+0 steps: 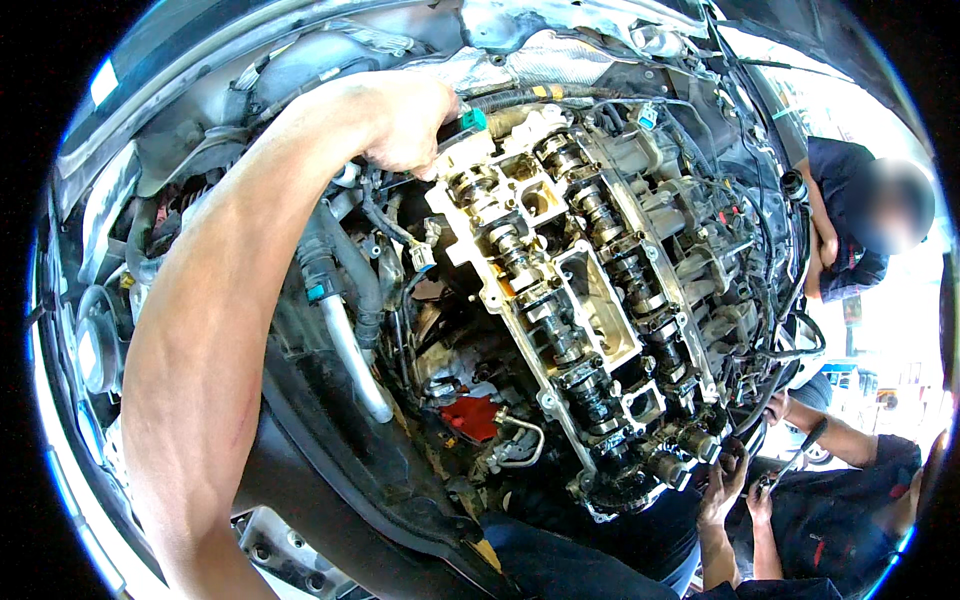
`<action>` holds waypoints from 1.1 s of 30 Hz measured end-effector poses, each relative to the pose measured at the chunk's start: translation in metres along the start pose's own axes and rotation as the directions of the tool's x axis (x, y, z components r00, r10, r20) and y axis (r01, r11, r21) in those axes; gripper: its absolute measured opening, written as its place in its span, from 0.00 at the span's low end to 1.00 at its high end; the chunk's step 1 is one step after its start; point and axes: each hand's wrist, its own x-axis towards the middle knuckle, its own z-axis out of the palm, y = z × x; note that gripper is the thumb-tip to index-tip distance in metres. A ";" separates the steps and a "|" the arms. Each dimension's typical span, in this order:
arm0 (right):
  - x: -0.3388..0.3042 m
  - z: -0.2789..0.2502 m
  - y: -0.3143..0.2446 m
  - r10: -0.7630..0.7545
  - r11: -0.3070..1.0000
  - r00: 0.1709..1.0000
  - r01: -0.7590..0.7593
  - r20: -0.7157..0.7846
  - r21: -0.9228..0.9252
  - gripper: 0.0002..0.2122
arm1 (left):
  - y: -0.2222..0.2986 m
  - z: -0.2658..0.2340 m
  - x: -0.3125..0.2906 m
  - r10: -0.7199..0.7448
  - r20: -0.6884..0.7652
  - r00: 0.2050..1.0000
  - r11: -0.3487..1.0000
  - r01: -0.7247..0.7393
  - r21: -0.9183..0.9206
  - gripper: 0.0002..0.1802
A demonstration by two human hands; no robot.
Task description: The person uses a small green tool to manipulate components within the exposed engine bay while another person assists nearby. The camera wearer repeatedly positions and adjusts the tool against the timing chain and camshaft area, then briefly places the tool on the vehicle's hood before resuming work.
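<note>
My left arm reaches across to the far corner of an opened engine (pixel 612 300). There my left hand (pixel 412 125) is closed, its fingertips largely hidden beside a green connector (pixel 472 121). What the fingers hold, if anything, does not show. The engine lies bare on top, with two rows of dark, oily camshafts (pixel 560 330) in a pale metal housing. At its near right end, my right hand (pixel 722 485) has its fingers curled by the round metal cylinders (pixel 690 445). Its grip is partly hidden, and the thing in it is too small to name.
A co-worker in a dark shirt (pixel 835 530) works at lower right, holding a long-handled tool (pixel 800 455) close to my right hand. Another person (pixel 850 220) leans in at far right. Left of the engine are hoses, a silver pipe (pixel 355 365) and a red piece (pixel 468 418).
</note>
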 end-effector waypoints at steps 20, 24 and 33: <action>0.000 -0.003 0.009 -0.054 0.998 0.998 0.053 -0.036 -0.017 0.22 | 0.002 0.005 0.008 -0.204 0.178 0.963 0.973 0.179 0.146 0.31; -0.001 -0.002 0.002 -0.045 0.999 0.999 0.045 -0.017 -0.014 0.22 | 0.004 0.005 0.007 -0.261 0.230 0.938 0.962 0.231 0.149 0.30; -0.004 0.000 -0.004 0.009 1.000 0.999 -0.009 -0.033 -0.011 0.23 | 0.001 0.007 0.009 -0.227 0.184 0.956 0.969 0.202 0.145 0.28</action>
